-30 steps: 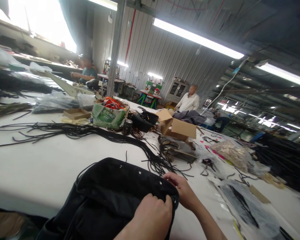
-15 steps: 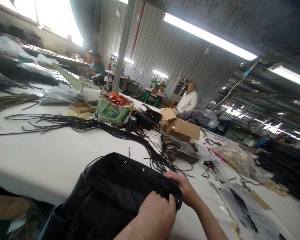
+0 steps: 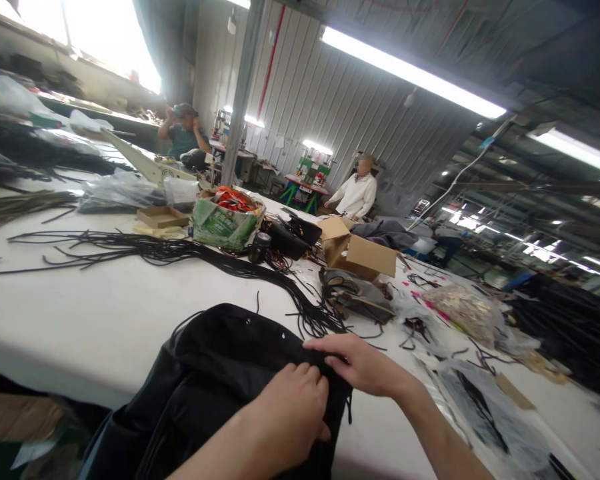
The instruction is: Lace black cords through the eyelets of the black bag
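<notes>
A black bag (image 3: 215, 380) with small metal studs along its top edge lies at the near edge of the white table (image 3: 95, 313) and hangs over it. My left hand (image 3: 285, 417) pinches the bag's top edge from the near side. My right hand (image 3: 363, 363) grips the same edge just to the right, fingers over the rim. A bundle of long black cords (image 3: 190, 253) runs across the table behind the bag, its loose ends fanning out close to my right hand.
Behind the cords stand a green bag of orange parts (image 3: 225, 223), a dark jar (image 3: 259, 248), an open cardboard box (image 3: 357, 253) and a flat box (image 3: 163, 215). Plastic bags (image 3: 485, 413) and scraps lie to the right. Two people (image 3: 355, 193) work farther back.
My right hand has slid left along the bag's edge and now covers its corner. My left hand shifted a little left. The person at the back left raised both arms to the head.
</notes>
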`<move>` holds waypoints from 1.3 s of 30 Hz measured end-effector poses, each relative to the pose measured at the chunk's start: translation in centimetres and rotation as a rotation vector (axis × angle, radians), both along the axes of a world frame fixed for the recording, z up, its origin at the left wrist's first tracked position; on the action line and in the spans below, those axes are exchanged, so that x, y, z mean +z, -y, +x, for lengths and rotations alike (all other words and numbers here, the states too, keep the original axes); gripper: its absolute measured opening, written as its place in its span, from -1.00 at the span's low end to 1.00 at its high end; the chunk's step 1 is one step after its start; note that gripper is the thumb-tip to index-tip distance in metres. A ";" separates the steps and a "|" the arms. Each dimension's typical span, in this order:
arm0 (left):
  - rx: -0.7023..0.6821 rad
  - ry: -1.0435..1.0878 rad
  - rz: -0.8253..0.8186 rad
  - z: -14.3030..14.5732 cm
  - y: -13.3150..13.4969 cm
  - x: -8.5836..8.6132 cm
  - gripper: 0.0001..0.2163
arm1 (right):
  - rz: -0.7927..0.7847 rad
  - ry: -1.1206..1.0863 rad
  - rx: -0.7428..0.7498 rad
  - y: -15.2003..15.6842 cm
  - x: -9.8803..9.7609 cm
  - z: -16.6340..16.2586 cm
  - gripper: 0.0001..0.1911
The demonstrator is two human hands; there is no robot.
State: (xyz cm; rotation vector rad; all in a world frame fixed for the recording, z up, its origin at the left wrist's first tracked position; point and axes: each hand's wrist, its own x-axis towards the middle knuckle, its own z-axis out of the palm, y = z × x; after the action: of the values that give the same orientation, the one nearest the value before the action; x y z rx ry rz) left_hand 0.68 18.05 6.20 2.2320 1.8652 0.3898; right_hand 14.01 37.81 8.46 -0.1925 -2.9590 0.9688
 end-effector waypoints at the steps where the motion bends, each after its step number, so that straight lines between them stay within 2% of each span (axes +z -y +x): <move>1: 0.016 0.013 0.016 -0.9 0.3 0.7 -0.55 | 0.042 -0.017 0.012 0.0 0.1 -0.3 -0.38; 3: 0.056 0.002 0.029 -2.8 0.6 2.3 -0.64 | 0.054 -0.032 0.024 0.0 -0.1 -0.7 -0.39; 6: 0.157 -0.076 0.066 -5.5 0.4 4.6 -0.89 | 0.075 -0.042 0.003 -0.2 -0.8 -0.8 -0.39; 8: 0.213 -0.092 0.133 -7.2 -0.2 5.2 -0.91 | 0.082 -0.052 -0.007 -0.2 -1.1 -0.7 -0.41; 11: 0.222 -0.143 0.157 -9.5 -1.4 4.3 -0.75 | 0.073 -0.063 -0.008 -0.1 -1.5 -0.9 -0.52; 14: 0.191 -0.206 0.003 -11.4 -2.8 2.1 -0.59 | 0.067 -0.089 -0.027 0.1 -1.7 -1.1 -0.63; 18: 0.156 -0.229 -0.144 -12.9 -4.8 0.1 -0.76 | 0.000 -0.243 -0.083 -0.1 -1.4 -0.7 -0.82; 21: 0.166 -0.249 -0.119 -13.2 -5.7 0.3 -0.85 | -0.156 -0.529 -0.222 -0.7 0.4 -0.2 -0.87; 25: 0.205 -0.204 -0.100 -13.4 -5.4 1.2 -0.79 | -0.270 -0.967 -0.452 -0.1 5.2 0.1 -0.79; 28: 0.227 -0.162 -0.093 -13.4 -4.9 1.5 -0.78 | -0.261 -1.140 -0.464 1.2 9.1 0.0 -0.64; 30: 0.240 -0.142 -0.081 -13.3 -4.6 1.6 -0.78 | -0.229 -1.183 -0.454 2.1 11.0 -0.2 -0.63; 33: 0.258 -0.117 -0.064 -13.1 -4.3 1.7 -0.78 | -0.180 -1.205 -0.422 3.0 12.5 -0.4 -0.71; 39: 0.283 -0.057 -0.021 -13.5 -3.8 1.2 -0.76 | -0.105 -1.176 -0.369 4.6 13.0 -1.1 -0.79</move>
State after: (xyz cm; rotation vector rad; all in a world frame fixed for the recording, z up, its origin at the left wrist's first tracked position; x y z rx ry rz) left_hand -12.84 21.87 7.43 1.9875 2.2120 0.3522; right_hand 12.93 33.19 21.44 -0.1021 -1.7293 0.7749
